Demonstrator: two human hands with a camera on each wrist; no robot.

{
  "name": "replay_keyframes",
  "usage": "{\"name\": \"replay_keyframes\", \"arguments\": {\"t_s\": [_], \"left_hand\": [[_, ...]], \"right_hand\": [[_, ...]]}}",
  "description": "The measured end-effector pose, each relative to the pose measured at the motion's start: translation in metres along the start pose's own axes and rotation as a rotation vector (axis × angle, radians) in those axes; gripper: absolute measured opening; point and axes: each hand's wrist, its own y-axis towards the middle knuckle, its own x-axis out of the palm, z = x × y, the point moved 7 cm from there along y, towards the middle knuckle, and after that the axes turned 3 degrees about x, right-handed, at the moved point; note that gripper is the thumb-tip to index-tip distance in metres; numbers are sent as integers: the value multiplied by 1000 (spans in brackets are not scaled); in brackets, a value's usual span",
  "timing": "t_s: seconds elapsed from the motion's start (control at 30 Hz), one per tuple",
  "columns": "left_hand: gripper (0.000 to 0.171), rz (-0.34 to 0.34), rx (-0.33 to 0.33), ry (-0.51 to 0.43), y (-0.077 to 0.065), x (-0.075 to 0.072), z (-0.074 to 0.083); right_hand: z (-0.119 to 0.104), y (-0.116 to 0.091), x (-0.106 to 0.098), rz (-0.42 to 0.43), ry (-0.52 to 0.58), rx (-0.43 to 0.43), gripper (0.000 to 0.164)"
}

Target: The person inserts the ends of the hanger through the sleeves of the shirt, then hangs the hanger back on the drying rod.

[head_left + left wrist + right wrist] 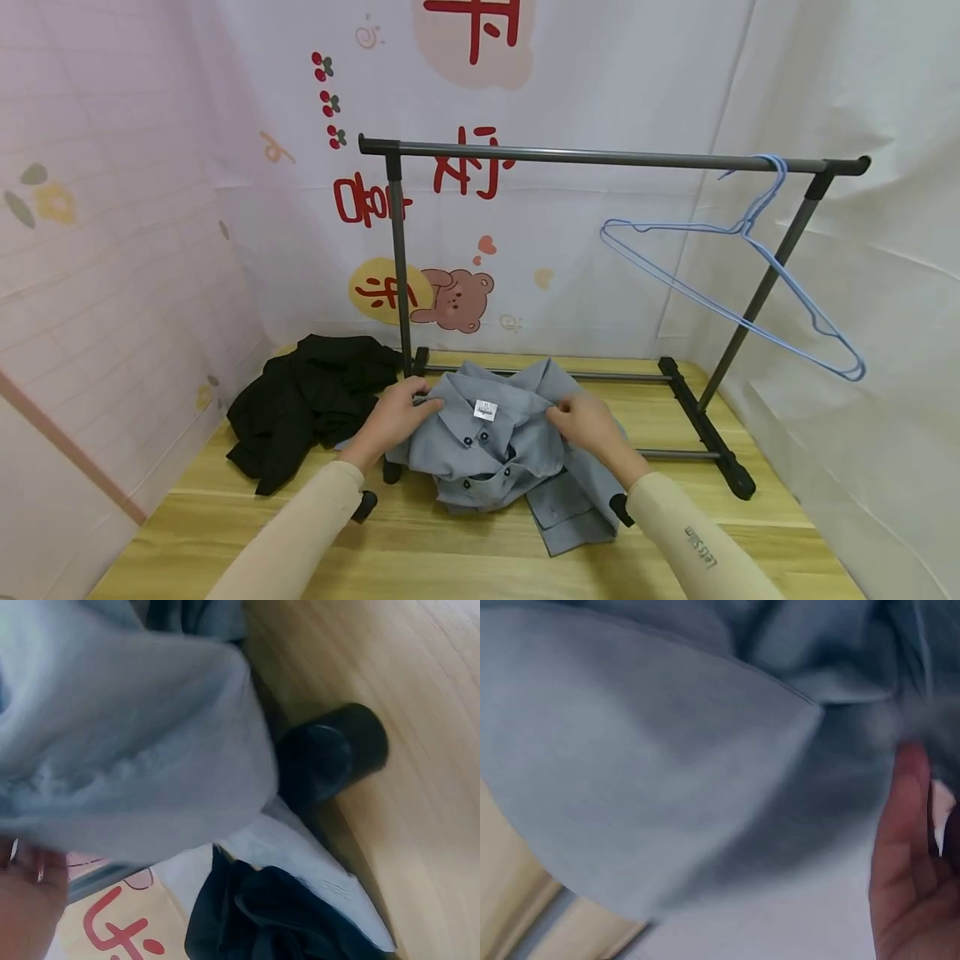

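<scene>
A soft grey fabric shirt (pixel 540 454) with dark round buttons (pixel 483 437) was held bunched low over the pale wood-grain table (pixel 450 562), near the foot of a dark metal clothes rack (pixel 570 156). Its upper part was pinched by the left hand (pixel 396 417) and the right hand (pixel 588 425), with a small white label (pixel 485 410) between them. The garment was judged light, limp and hardly fragile, prone to sagging, and best gripped at both sides near the neck opening
</scene>
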Motion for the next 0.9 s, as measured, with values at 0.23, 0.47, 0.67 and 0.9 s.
{"name": "replay_keyframes", "arguments": {"t_s": [0.23,0.47,0.67,0.9], "left_hand": [[16,115,40,-199,3,-12,20],[23,88,-9,-376,5,-7,26],[20,7,8,-435,1,-8,42],[19,-50,48,-389,2,-7,42]], "right_hand": [[-15,11,-29,-17,603,86,33],[-32,8,-5,-244,693,-55,46],[-33,10,21,-242,525,-83,54],[-34,11,25,-221,485,-166,30]]}}
